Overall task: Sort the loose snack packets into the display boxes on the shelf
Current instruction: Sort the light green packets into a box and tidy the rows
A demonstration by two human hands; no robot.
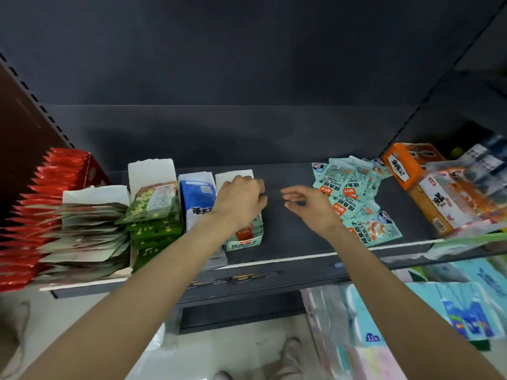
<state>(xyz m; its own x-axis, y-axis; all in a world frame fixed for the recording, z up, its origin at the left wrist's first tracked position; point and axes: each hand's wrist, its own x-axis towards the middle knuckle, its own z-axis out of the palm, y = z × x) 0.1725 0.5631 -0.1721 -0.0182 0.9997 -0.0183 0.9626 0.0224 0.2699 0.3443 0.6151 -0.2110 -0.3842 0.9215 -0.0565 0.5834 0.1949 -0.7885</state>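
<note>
Dark grey shelf (290,242), and a heap of loose teal snack packets (354,196) lies at the right, too overlapped to count, writing unreadable here. Right hand (310,205) hangs just left of them, fingers relaxed, holding nothing. Left hand (241,198) curls over the teal display box (244,239); grip unclear. Blue box (199,198), green box (153,204) further left.

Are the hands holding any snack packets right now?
The right hand is open and holds nothing. The left hand rests over the teal box; its fingers hide whether it holds a packet.
</note>
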